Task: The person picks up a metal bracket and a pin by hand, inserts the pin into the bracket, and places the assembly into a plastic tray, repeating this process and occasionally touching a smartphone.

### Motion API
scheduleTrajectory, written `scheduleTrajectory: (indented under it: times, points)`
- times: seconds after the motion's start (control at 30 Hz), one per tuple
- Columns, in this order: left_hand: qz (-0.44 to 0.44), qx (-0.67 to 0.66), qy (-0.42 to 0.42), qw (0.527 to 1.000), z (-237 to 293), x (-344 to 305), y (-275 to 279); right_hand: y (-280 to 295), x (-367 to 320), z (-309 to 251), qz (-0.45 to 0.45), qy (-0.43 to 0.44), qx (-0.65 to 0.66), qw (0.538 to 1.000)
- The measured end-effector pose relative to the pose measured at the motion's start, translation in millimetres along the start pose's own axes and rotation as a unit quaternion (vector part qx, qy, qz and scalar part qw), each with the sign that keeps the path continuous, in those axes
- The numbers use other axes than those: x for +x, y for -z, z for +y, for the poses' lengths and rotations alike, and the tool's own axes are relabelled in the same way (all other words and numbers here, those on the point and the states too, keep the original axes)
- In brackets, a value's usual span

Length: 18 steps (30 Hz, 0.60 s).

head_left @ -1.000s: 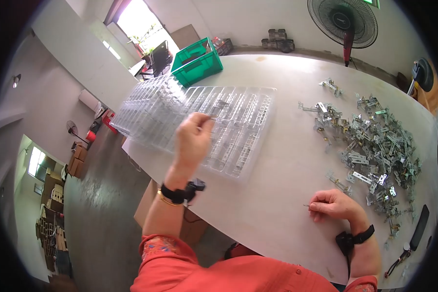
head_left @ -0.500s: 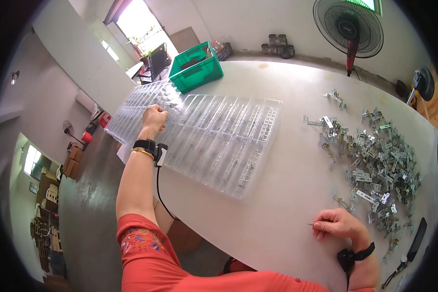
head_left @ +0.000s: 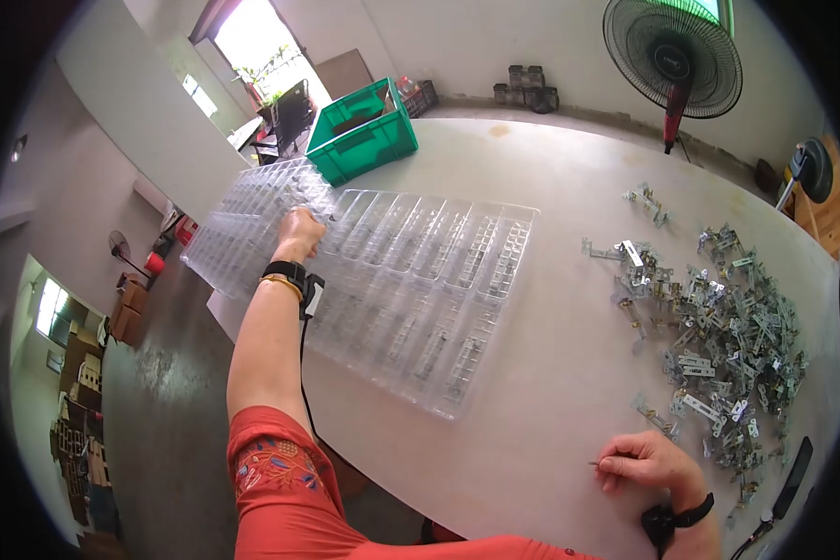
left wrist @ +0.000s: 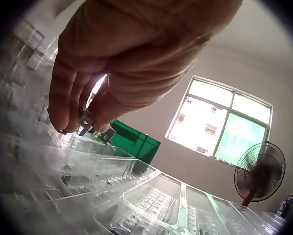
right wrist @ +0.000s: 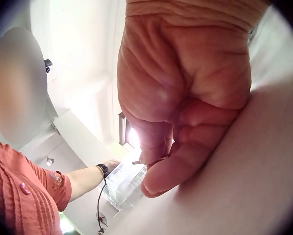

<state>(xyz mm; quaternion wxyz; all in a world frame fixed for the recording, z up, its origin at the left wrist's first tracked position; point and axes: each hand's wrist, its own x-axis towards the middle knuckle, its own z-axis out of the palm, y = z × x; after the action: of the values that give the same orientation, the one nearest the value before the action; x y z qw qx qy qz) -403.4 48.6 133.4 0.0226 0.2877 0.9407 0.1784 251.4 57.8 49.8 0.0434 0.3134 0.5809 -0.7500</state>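
Note:
My left hand point(head_left: 301, 233) reaches over where two clear plastic compartment trays meet, and the left wrist view shows its fingertips pinching a small metal bracket point(left wrist: 85, 122) close above the dividers. Small parts lie in rows inside the nearer tray point(head_left: 418, 280); the other tray point(head_left: 238, 210) extends behind the hand to the left. Low over the table at the right, my right hand point(head_left: 651, 462) pinches a thin metal piece point(right wrist: 136, 162) between thumb and finger. Only the tip of that piece shows. Beside this hand spreads a heap of metal brackets point(head_left: 737, 341).
A green crate point(head_left: 364, 140) stands at the table's back edge behind the trays. Near the right edge lies a dark flat strip point(head_left: 793, 478) with a cord. A standing fan point(head_left: 672, 65) is beyond the table. A cable point(head_left: 301, 383) trails from the left wrist.
From above the nearer tray, my left hand has moved left and away to the junction with the other tray. My right hand keeps its pinch near the heap. The head view has shifted slightly.

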Motion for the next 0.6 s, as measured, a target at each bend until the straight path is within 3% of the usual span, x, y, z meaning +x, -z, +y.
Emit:
scheduleTrajectory:
  times: [0.6]
  points:
    - [0.038,0.010,-0.034,0.999,1,22,-25,-2,-2,-6,0.012,-0.010,0.026,1.000]
